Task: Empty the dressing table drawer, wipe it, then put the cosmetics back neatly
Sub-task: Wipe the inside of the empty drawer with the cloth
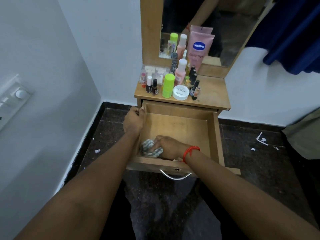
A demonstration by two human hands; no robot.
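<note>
— Below the middle of the frame, what lies in the open drawer (180, 123)?
— A crumpled grey-white cloth (147, 148), at its front left corner; the right hand (167, 146), red thread (190, 151) round the wrist, is curled over it and presses it to the wooden bottom.
— And the left hand (134, 120)?
— Clasping the drawer's left wall near the back corner; fingers hooked over the edge.
— Where are the cosmetics (180, 73)?
— Higher up, standing on the bench (213, 94), crowded at its left and middle; a pink Vaseline tube (199, 49) leans on the mirror (233, 32); a green bottle (168, 85) stands just beside a white jar (181, 92); nail polish bottles (154, 87) stand at the left.
</note>
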